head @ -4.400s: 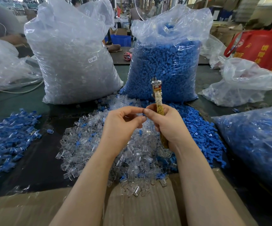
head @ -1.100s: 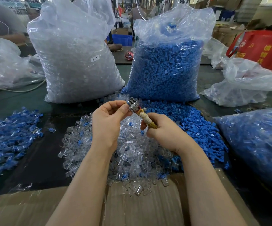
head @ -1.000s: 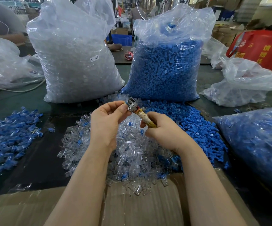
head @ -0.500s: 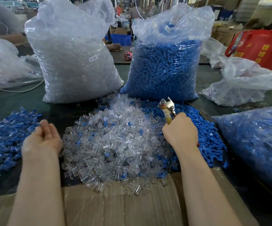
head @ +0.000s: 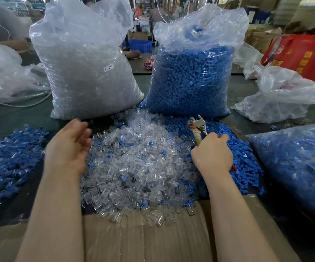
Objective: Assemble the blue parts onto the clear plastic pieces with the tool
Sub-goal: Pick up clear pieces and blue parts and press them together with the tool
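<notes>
A heap of clear plastic pieces [head: 139, 163] lies in the middle of the table, with loose blue parts [head: 241, 154] heaped along its right side. My right hand [head: 212, 153] grips the plier-like tool [head: 197, 126] by its handles, its metal jaws pointing up and away, and its fingertips reach into the blue parts. My left hand [head: 69, 146] hovers at the left edge of the clear heap, fingers loosely spread and slightly blurred, holding nothing. A pile of assembled blue-and-clear pieces [head: 7, 163] lies at the far left.
Two tall plastic sacks stand behind the heaps: clear pieces [head: 85, 69] on the left, blue parts [head: 190, 76] on the right. Another bag of blue pieces [head: 300, 167] lies at the right edge, crumpled bags [head: 281, 97] behind it. Flat cardboard [head: 143, 239] covers the near edge.
My left hand let go of the piece at the tool, swung out to the left pile, and has come back toward the clear heap. My right hand lowered the tool onto the blue parts.
</notes>
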Available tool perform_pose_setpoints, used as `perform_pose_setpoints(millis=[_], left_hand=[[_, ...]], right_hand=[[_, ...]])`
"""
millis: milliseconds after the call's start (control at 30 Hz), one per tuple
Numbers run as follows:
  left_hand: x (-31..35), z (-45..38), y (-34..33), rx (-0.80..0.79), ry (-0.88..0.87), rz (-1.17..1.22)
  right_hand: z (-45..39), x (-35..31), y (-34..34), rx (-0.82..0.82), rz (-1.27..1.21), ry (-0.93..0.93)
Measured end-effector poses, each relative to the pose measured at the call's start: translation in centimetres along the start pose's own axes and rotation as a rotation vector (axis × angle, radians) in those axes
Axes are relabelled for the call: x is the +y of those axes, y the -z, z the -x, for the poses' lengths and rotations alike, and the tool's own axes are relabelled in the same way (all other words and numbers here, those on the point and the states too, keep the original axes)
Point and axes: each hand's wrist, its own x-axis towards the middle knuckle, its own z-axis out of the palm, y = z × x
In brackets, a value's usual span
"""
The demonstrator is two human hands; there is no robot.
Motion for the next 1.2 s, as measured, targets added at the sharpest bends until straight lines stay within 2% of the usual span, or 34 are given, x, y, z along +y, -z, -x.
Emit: perform_pose_setpoints(millis=[67,133,233,333,433,733,1200], left_hand=[[-0.7,1.0,-2.3,-0.122,-0.100,-0.429],[-1.6,2.1,-4.1,-0.273,-0.167,-0.729],[-3.3,3.1,-5.4,-0.400,-0.230,-1.205],[-4.1,3.6,-6.2,-0.460,-0.265,-1.478],[-4.1,3.9,-6.1,-0.459,-0.282,-1.490],[-4.3,3.6,-5.9,-0.314,-0.424,-1.346],[-4.5,3.8,-6.1,-0.324,-0.409,-1.374]], right_hand=[[-0.3,0.3,0.2,0.006,0.011,-0.032],[-0.5,0.8,0.3,-0.005,0.030,-0.055],[-0.6,1.1,0.3,-0.044,0.053,-0.062],[-0.6,1.1,0.1,-0.066,0.057,-0.045],[-0.7,0.9,0.0,-0.089,0.059,-0.028],[-0.7,0.8,-0.2,-0.097,0.049,-0.002],[-1.1,1.1,-0.2,-0.058,-0.035,-0.010]])
